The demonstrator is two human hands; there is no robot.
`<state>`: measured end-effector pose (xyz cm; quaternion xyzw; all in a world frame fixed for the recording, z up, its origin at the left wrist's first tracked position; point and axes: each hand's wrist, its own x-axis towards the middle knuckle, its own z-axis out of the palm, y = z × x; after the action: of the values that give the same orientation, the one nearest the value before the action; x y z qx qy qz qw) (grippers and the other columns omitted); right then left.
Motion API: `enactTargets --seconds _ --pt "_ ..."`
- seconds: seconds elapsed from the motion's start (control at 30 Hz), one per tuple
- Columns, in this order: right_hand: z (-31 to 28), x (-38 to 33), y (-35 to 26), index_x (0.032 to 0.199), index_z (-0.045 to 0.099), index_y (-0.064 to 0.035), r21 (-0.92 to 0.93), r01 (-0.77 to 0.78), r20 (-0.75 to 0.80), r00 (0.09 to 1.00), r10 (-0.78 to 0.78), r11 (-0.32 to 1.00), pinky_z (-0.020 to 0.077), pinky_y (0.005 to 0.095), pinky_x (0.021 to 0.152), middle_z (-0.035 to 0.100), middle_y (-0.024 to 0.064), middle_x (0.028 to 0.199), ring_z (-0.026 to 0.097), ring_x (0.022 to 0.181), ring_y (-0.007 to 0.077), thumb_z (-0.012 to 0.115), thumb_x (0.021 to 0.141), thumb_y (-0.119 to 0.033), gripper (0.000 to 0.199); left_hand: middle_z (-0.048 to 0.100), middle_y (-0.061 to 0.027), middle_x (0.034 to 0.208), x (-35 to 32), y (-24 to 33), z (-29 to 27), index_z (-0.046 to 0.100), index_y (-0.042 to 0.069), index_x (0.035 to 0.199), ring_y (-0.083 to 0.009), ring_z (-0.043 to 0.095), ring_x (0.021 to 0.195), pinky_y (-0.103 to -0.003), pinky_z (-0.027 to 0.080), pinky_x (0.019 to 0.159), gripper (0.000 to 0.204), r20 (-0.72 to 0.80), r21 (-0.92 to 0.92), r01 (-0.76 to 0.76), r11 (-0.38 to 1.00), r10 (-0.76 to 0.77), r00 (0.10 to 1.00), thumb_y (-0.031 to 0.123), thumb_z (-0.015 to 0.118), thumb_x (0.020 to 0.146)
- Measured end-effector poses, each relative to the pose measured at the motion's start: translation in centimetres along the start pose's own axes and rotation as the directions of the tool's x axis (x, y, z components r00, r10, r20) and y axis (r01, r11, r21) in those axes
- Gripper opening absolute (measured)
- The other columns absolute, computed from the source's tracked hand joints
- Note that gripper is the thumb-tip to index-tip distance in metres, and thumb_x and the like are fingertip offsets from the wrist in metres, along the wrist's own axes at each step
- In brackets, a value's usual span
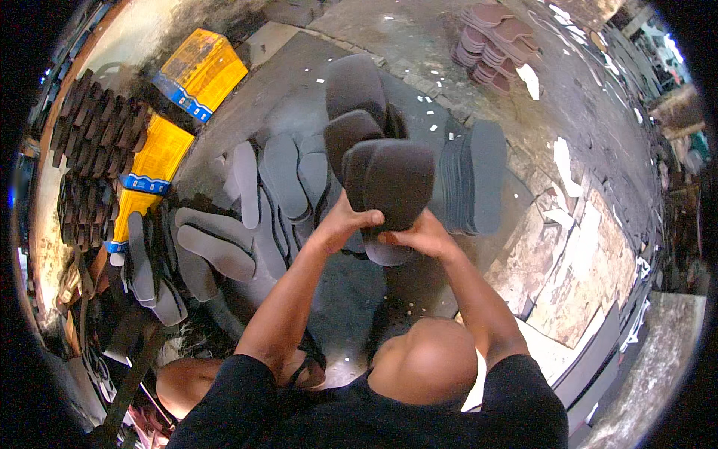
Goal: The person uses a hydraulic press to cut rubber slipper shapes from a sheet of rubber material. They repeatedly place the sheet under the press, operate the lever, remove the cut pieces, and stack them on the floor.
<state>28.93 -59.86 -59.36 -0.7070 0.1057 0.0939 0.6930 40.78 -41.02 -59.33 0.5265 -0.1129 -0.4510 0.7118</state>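
Observation:
A small stack of dark shoe soles [400,179] is held up in front of me between both hands. My left hand [345,224] grips the stack's near left side, thumb across the top. From the right, my right hand [425,236] closes round the near end, its thumb also on top. More dark soles [355,86] show just beyond the held ones; whether they are part of the stack I cannot tell. Under my hands, part of a grey sole [389,253] is visible. Grey soles [284,176] lie spread to the left, and a fanned row of grey soles [486,179] lies to the right.
At the far left, dark sole-shaped pieces [97,135] are piled against the wall beside yellow-and-blue packages [202,71]. Brown soles [493,45] lie in piles at the far right. Worn boards [572,277] and white scraps [565,168] cover the floor on the right.

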Motion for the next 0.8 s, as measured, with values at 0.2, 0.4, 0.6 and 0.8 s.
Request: enactTargets --seconds 0.2,0.4,0.6,0.8 --pt "-1.6 -8.1 2.5 0.165 -0.005 -0.0057 -0.146 0.092 -0.113 0.988 -0.109 0.985 0.0348 0.0437 0.12 0.044 0.0215 0.158 0.046 0.143 0.0319 0.101 0.062 -0.032 0.149 0.035 -0.0151 0.159 -1.8 0.8 5.2 0.006 0.006 0.163 -0.03 0.034 0.149 -0.043 0.024 0.126 0.149 0.238 0.455 -0.172 0.874 0.067 0.969 0.021 0.105 0.052" --pt "-2.2 -12.4 3.9 0.164 -0.012 -0.0087 -0.396 -0.012 -0.226 0.97 -0.085 0.918 0.0338 0.0449 0.121 0.036 0.0204 0.163 0.042 0.146 0.0354 0.103 0.058 -0.032 0.159 0.031 -0.0165 0.162 -2.0 -1.5 5.7 -0.003 0.01 0.165 -0.0317 0.031 0.151 -0.046 0.026 0.126 0.157 0.385 0.414 -0.222 0.883 0.051 0.922 0.023 0.105 0.053" --pt "-2.3 -12.3 4.2 0.164 0.009 -0.0094 0.851 -0.227 0.08 0.948 0.309 0.475 0.0387 0.0459 0.118 0.044 0.0176 0.157 0.047 0.141 0.0388 0.098 0.069 -0.034 0.133 0.028 -0.0166 0.162 -2.6 -2.6 6.7 -0.01 0.01 0.164 -0.0322 0.026 0.152 -0.047 0.025 0.126 0.161 0.395 0.607 -0.221 0.763 -0.048 0.918 0.025 0.105 0.053" --pt "0.5 -14.1 7.1 0.16 0.023 -0.0076 0.025 0.102 -0.178 0.979 -0.096 0.994 0.0368 0.0445 0.119 0.045 0.0155 0.153 0.044 0.142 0.032 0.099 0.069 -0.034 0.121 0.026 -0.0158 0.162 -3.1 -6.5 3.7 -0.01 0.007 0.164 -0.0282 0.023 0.153 -0.046 0.022 0.127 0.163 0.488 0.538 -0.202 0.819 -0.107 0.866 0.029 0.106 0.051"
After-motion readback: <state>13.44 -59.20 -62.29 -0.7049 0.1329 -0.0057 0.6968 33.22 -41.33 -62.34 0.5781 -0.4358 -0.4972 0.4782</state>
